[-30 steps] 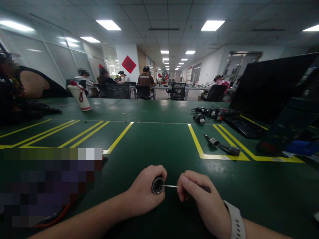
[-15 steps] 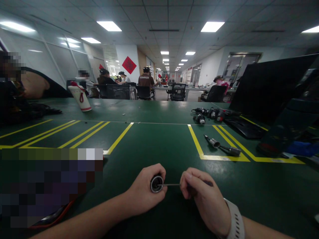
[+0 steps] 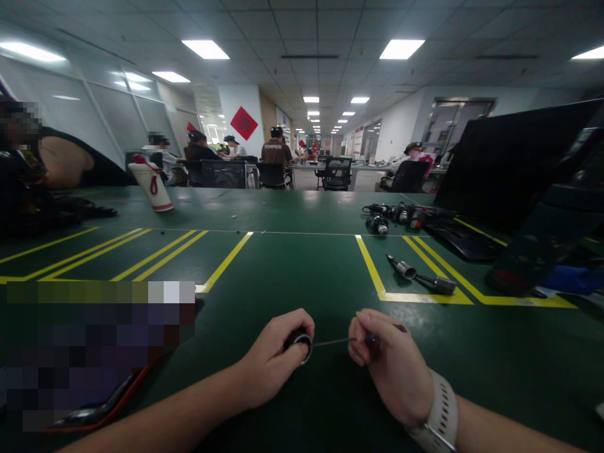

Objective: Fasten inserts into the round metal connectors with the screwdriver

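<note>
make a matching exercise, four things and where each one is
1. dark hollow cylinder with silver rim
2. slender metal tool with dark handle
3. white tapered cup with red band
4. two silver metal cylinders with dark stems

A. near green table's far edge
B. in the left hand
C. among yellow tape lines
D. in the right hand

Pairs: 1-B, 2-D, 3-A, 4-C

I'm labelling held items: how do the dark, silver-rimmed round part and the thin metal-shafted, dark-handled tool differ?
The round part is broad, with a ring-shaped rim; the tool shows a slim, straight shaft. The left hand wraps the part, while the right hand grips the tool. Both are held over the green table.
</note>
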